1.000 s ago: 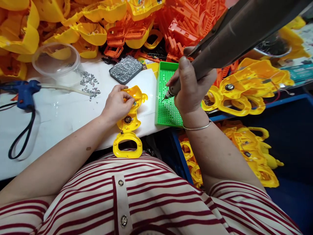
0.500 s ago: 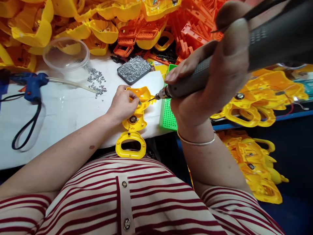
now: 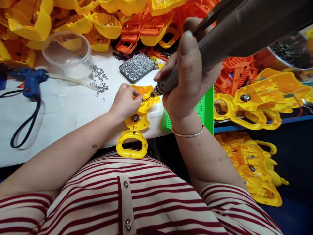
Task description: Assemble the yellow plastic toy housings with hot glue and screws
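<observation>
A yellow plastic shell (image 3: 137,123) with a round speaker and an oval handle ring (image 3: 132,153) lies at the front edge of the white table. My left hand (image 3: 126,101) is closed on the shell's upper left part, its fingertips beside a small circuit board. My right hand (image 3: 187,73) is wrapped round a dark grey electric screwdriver (image 3: 168,79). The screwdriver slants down to the left, and its bit points into the shell close to my left fingertips. Whether the bit touches a screw cannot be made out.
A black tray of screws (image 3: 137,67), loose metal bits and a clear tub (image 3: 66,52) stand behind my left hand. A blue glue gun (image 3: 33,81) lies left, a green basket (image 3: 209,112) right. Yellow and orange parts are piled behind and to the right.
My right hand and the screwdriver have moved left, with the bit deeper over the shell. More of the green basket shows. My left hand stays on the shell, slightly further right in view.
</observation>
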A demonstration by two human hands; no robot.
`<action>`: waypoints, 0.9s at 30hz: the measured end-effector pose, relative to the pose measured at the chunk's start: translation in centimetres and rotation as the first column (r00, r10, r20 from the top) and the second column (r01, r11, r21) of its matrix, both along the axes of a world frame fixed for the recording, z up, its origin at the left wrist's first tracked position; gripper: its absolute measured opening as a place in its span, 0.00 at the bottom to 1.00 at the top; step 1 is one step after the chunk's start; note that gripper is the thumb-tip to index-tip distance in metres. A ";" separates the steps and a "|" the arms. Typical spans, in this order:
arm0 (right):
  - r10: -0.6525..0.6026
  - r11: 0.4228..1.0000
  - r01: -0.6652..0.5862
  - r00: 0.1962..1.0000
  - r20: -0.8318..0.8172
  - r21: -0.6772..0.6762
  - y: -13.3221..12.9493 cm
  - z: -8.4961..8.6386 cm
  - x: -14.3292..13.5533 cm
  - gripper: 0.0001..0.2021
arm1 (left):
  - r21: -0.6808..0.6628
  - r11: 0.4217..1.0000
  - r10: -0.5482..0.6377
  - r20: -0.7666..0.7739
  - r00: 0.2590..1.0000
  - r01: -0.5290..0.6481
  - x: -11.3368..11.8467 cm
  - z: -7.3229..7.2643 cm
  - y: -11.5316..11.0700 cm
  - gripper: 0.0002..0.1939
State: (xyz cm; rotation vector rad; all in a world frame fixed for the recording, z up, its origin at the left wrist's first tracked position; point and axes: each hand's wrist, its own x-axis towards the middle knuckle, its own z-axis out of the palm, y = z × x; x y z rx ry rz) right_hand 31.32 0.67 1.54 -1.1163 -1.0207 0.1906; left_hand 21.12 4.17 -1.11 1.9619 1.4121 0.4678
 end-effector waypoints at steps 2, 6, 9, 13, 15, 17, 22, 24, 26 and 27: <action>0.029 0.999 -0.030 1.000 -0.009 -0.032 0.2 -0.3 0.1 0.32 | -0.002 1.000 -0.009 0.015 1.000 0.009 0.0 -0.1 0.1 0.07; 0.021 1.000 -0.021 0.999 -0.043 -0.010 0.2 -0.6 0.4 0.33 | -0.021 1.000 -0.014 0.040 0.999 0.015 -0.1 -0.2 0.4 0.07; 0.012 0.998 -0.009 0.999 -0.050 0.068 0.2 -0.4 0.5 0.31 | -0.037 0.999 -0.010 0.025 1.000 0.011 -0.1 -0.2 0.5 0.08; 0.079 0.964 -0.059 0.994 -0.069 0.260 0.4 -0.4 0.6 0.25 | -0.048 0.999 -0.013 0.033 0.999 0.014 -0.1 -0.1 0.5 0.08; 0.088 0.949 -0.058 0.993 -0.083 0.309 0.6 -0.5 0.7 0.23 | -0.065 0.998 -0.007 0.032 0.999 0.009 -0.1 -0.1 0.5 0.08; 0.075 0.965 -0.050 0.993 -0.089 0.257 0.7 -0.7 0.8 0.25 | -0.072 0.997 -0.004 0.027 1.000 0.006 -0.1 0.0 0.5 0.08; 0.073 0.974 -0.056 0.995 -0.069 0.221 0.6 -0.7 0.7 0.26 | -0.054 0.998 -0.011 0.010 1.000 0.012 0.1 0.1 0.4 0.08; 0.085 0.958 -0.058 0.993 -0.082 0.282 0.6 -0.6 0.5 0.25 | -0.039 0.999 -0.015 0.003 1.000 0.015 0.2 0.1 0.3 0.08; 0.093 0.954 -0.055 0.989 -0.114 0.296 0.7 -0.6 0.4 0.25 | -0.023 1.000 -0.017 -0.014 1.000 0.016 0.3 0.1 0.3 0.07; 0.084 0.960 -0.047 0.989 -0.123 0.276 0.8 -0.7 0.4 0.26 | -0.015 1.000 -0.017 -0.024 1.000 0.017 0.3 0.0 0.3 0.07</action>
